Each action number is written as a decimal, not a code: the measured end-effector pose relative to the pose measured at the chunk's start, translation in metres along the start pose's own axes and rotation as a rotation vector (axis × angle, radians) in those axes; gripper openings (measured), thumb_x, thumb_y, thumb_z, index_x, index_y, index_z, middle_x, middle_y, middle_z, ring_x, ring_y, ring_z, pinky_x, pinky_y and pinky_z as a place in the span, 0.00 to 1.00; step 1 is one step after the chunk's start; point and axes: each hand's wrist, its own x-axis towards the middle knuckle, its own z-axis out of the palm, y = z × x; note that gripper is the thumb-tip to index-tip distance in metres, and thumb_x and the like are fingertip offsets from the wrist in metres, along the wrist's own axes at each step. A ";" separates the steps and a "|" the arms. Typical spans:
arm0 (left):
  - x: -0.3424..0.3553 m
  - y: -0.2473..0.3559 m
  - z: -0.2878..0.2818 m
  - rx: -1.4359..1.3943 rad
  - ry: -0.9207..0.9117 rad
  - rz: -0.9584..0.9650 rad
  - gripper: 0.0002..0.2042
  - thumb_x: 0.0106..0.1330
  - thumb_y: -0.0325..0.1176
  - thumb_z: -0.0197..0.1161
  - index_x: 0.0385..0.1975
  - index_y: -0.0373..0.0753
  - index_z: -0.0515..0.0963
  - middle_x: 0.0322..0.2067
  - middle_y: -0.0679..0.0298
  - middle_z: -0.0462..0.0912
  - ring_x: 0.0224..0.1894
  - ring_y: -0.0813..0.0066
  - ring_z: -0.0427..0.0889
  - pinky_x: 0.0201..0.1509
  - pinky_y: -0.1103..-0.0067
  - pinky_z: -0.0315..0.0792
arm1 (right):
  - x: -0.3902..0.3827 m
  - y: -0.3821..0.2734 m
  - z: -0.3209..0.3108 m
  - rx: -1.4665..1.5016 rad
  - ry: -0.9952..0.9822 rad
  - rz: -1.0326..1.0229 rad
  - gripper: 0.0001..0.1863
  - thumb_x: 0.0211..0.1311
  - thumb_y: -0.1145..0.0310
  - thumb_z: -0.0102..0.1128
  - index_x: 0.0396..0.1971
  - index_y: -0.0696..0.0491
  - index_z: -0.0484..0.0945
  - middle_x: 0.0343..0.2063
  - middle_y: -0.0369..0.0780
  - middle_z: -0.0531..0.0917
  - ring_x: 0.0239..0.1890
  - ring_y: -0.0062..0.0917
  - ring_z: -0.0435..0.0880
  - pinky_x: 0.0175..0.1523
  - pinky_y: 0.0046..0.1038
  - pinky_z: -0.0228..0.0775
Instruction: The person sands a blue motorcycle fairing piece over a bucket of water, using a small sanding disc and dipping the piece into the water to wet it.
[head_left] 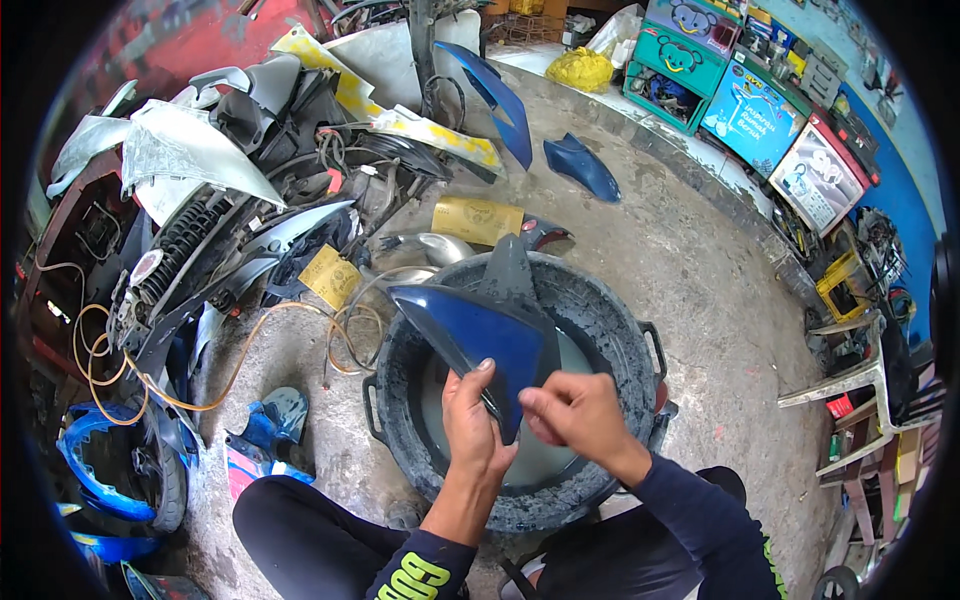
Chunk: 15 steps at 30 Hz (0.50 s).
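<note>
My left hand point(468, 420) grips a glossy dark blue body panel point(485, 340) by its lower part, thumb on the front. The panel is tilted over a black tub point(400, 455) of cloudy grey water, with a dark grey section point(508, 268) rising behind the blue face. My right hand point(570, 420) is closed at the panel's lower right edge, thumb and curled fingers against it; whatever is inside those fingers is hidden.
Body panels and parts point(200, 150) are piled at left with a looped hose point(250, 335). Yellow sheets point(475, 220) and another blue piece point(580, 168) lie beyond the tub. Boxes and drawers point(750, 115) line the right ledge, near a plastic chair point(835, 385).
</note>
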 end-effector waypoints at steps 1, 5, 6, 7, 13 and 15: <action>0.000 -0.001 -0.001 -0.002 -0.001 0.001 0.14 0.70 0.26 0.54 0.55 0.36 0.72 0.47 0.59 0.83 0.49 0.65 0.85 0.56 0.67 0.81 | -0.002 -0.003 0.001 0.034 -0.029 0.037 0.18 0.64 0.61 0.69 0.19 0.57 0.82 0.12 0.38 0.81 0.15 0.17 0.79 0.22 0.26 0.68; 0.000 -0.001 -0.005 -0.003 0.005 -0.020 0.14 0.70 0.26 0.55 0.54 0.36 0.72 0.46 0.59 0.83 0.48 0.65 0.86 0.56 0.67 0.81 | 0.003 -0.002 -0.002 0.054 -0.026 0.032 0.17 0.65 0.63 0.69 0.19 0.57 0.82 0.13 0.38 0.82 0.15 0.16 0.76 0.23 0.26 0.68; 0.001 0.000 -0.004 -0.013 -0.003 -0.023 0.14 0.70 0.26 0.55 0.54 0.36 0.72 0.46 0.59 0.83 0.47 0.65 0.86 0.55 0.68 0.81 | 0.011 0.002 -0.006 0.120 -0.042 0.114 0.17 0.64 0.62 0.70 0.19 0.58 0.82 0.13 0.40 0.81 0.14 0.19 0.76 0.23 0.27 0.68; 0.002 0.000 -0.004 -0.024 -0.011 -0.026 0.14 0.70 0.26 0.55 0.54 0.36 0.73 0.46 0.59 0.83 0.47 0.65 0.86 0.55 0.68 0.81 | 0.005 0.002 -0.003 0.119 -0.041 0.117 0.17 0.64 0.62 0.70 0.19 0.58 0.82 0.13 0.40 0.81 0.14 0.19 0.76 0.23 0.27 0.68; 0.000 0.000 0.000 0.002 0.026 -0.020 0.12 0.70 0.26 0.55 0.52 0.37 0.73 0.46 0.59 0.83 0.47 0.66 0.85 0.54 0.68 0.81 | 0.012 0.006 -0.007 -0.058 -0.020 -0.062 0.15 0.62 0.62 0.72 0.21 0.58 0.85 0.12 0.38 0.81 0.16 0.14 0.78 0.22 0.23 0.68; 0.001 -0.001 -0.003 0.028 0.036 -0.072 0.12 0.70 0.26 0.55 0.52 0.37 0.73 0.45 0.58 0.83 0.47 0.65 0.86 0.55 0.68 0.82 | 0.001 0.002 -0.004 -0.091 -0.068 -0.094 0.15 0.62 0.63 0.72 0.21 0.57 0.85 0.12 0.38 0.82 0.16 0.14 0.80 0.22 0.23 0.69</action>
